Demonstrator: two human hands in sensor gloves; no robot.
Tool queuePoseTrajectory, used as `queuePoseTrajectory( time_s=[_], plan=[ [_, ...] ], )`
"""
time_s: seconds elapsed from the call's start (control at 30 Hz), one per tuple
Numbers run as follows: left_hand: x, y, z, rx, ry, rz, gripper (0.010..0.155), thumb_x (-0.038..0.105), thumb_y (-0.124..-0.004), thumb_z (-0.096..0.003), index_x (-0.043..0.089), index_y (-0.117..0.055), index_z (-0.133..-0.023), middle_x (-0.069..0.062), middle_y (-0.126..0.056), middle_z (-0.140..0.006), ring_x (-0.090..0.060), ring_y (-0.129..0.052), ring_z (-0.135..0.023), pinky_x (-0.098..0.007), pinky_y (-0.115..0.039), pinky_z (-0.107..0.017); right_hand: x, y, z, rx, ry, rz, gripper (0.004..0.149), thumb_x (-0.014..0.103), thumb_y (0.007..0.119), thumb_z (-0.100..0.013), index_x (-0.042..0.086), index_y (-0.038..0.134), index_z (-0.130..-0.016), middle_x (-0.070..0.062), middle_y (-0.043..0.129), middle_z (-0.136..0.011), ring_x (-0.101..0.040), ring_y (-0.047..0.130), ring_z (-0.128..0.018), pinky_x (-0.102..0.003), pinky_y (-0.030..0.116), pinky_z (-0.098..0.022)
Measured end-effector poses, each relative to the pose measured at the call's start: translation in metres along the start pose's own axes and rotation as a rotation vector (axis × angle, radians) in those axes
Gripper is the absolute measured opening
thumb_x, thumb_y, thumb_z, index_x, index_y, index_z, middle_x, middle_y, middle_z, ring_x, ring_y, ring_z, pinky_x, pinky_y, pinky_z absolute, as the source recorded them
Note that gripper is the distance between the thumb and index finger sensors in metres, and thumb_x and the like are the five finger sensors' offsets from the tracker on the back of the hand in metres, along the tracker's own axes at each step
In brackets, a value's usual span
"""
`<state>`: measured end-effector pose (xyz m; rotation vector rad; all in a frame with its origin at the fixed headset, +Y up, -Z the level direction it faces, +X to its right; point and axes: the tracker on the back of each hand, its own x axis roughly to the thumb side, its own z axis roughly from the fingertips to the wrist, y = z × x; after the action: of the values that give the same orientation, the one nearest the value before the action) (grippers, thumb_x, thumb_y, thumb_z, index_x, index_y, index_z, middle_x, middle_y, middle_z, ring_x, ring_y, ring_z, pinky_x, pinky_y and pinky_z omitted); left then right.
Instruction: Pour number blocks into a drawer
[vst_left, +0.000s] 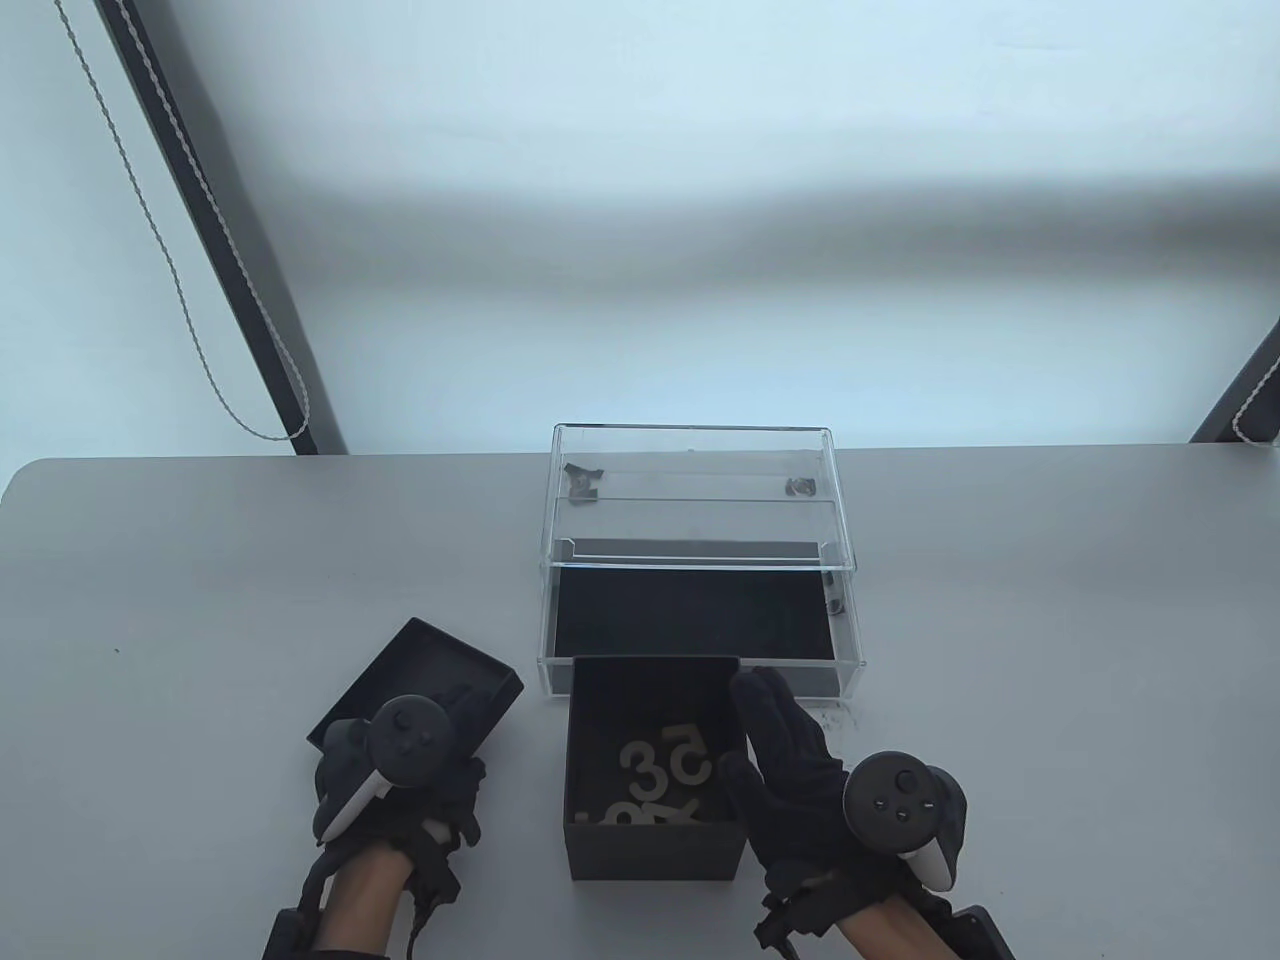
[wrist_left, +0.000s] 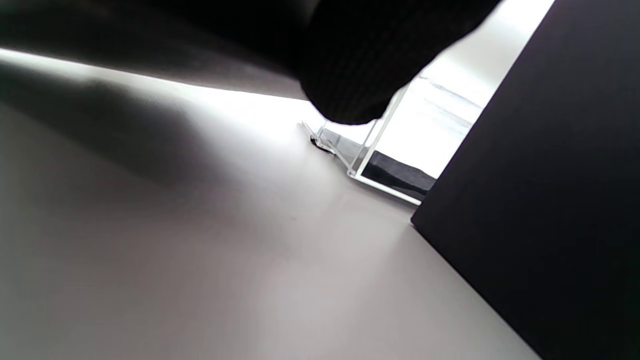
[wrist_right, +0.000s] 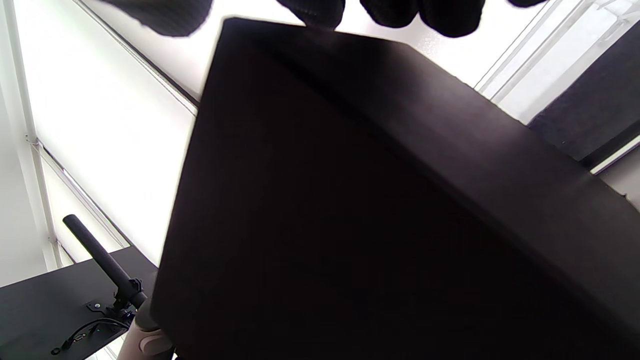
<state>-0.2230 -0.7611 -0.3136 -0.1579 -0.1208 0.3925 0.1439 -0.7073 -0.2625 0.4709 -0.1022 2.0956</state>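
An open black box (vst_left: 655, 850) stands upright on the table, just in front of the drawer, with pale number blocks (vst_left: 665, 770) inside. The clear acrylic drawer (vst_left: 800, 680) is pulled out of its clear case (vst_left: 690, 470) and shows a black lining. My right hand (vst_left: 750, 725) lies against the box's right wall with its fingers stretched along it. In the right wrist view the fingertips (wrist_right: 435, 15) reach the box's (wrist_right: 350, 200) far edge. My left hand (vst_left: 440, 800) rests on the near end of the black lid (vst_left: 415, 690), left of the box; its grip is hidden.
The grey table (vst_left: 200, 600) ends at a far edge, with a bright window and two dark posts with cords (vst_left: 230, 260) behind it. A black arm on a stand (wrist_right: 100, 260) shows in the right wrist view. The left wrist view shows the drawer's corner (wrist_left: 380, 150) beside the box (wrist_left: 550, 200).
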Motion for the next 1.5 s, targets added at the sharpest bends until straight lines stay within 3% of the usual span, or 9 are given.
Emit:
queuePoseTrajectory(
  time_s=[0.23,0.5,0.67,0.83,0.97,1.23,1.5],
  plan=[
    [0.001,-0.014,-0.006,-0.063,0.019,-0.055,0.058,0.028,-0.076,-0.0481,0.024,-0.061,-0.104,-0.008,-0.06,-0.117,-0.039,-0.057,-0.109,-0.068,-0.051,-0.075,0.002,0.0,0.0,-0.004,-0.011,-0.004,0.081,0.063,0.058,-0.048,0.015,0.036,-0.11,-0.024,0.034,-0.116,-0.055,0.043,-0.101,-0.071,0.04,-0.071],
    [0.0,-0.011,-0.004,-0.03,0.025,0.008,0.056,0.029,-0.074,-0.0484,0.025,-0.062,-0.103,-0.009,-0.066,-0.115,-0.04,-0.065,-0.106,-0.067,-0.055,-0.074,0.016,0.004,0.002,0.006,-0.103,0.062,0.081,0.062,0.06,-0.048,0.015,0.036,-0.11,-0.022,0.032,-0.117,-0.053,0.04,-0.103,-0.068,0.032,-0.074],
    [0.002,-0.006,-0.002,-0.004,0.017,0.028,0.058,0.033,-0.073,-0.0489,0.025,-0.06,-0.105,-0.01,-0.065,-0.116,-0.041,-0.064,-0.106,-0.068,-0.055,-0.074,0.03,0.014,0.006,0.036,-0.205,0.189,0.082,0.062,0.062,-0.048,0.015,0.035,-0.11,-0.018,0.027,-0.118,-0.05,0.032,-0.106,-0.064,0.021,-0.076],
    [0.007,-0.002,0.001,0.014,0.001,0.047,0.061,0.04,-0.073,-0.0492,0.024,-0.057,-0.106,-0.011,-0.064,-0.116,-0.042,-0.063,-0.106,-0.068,-0.054,-0.074,0.041,0.031,0.009,0.074,-0.336,0.408,0.084,0.063,0.066,-0.048,0.016,0.034,-0.11,-0.014,0.027,-0.118,-0.045,0.031,-0.108,-0.058,0.019,-0.077],
    [0.012,0.0,0.004,0.027,-0.018,0.056,0.062,0.042,-0.073,-0.0493,0.024,-0.056,-0.106,-0.011,-0.063,-0.117,-0.043,-0.062,-0.107,-0.068,-0.053,-0.074,0.044,0.037,0.009,0.108,-0.364,0.498,0.085,0.063,0.069,-0.047,0.018,0.034,-0.11,-0.011,0.027,-0.119,-0.042,0.031,-0.11,-0.056,0.018,-0.078],
    [0.021,0.005,0.009,0.039,-0.049,0.08,0.063,0.044,-0.073,-0.0495,0.024,-0.056,-0.107,-0.012,-0.063,-0.117,-0.043,-0.061,-0.107,-0.068,-0.053,-0.074,0.047,0.042,0.007,0.166,-0.382,0.637,0.082,0.064,0.074,-0.046,0.019,0.047,-0.109,-0.012,0.047,-0.119,-0.042,0.052,-0.108,-0.057,0.033,-0.08],
    [0.023,0.004,0.012,0.03,-0.053,0.108,0.063,0.045,-0.072,-0.0496,0.023,-0.057,-0.106,-0.012,-0.063,-0.117,-0.043,-0.061,-0.106,-0.069,-0.053,-0.074,0.053,0.047,0.006,0.2,-0.411,0.773,0.071,0.062,0.079,-0.043,0.017,0.072,-0.098,-0.012,0.082,-0.102,-0.04,0.085,-0.089,-0.055,0.048,-0.079]
  ],
)
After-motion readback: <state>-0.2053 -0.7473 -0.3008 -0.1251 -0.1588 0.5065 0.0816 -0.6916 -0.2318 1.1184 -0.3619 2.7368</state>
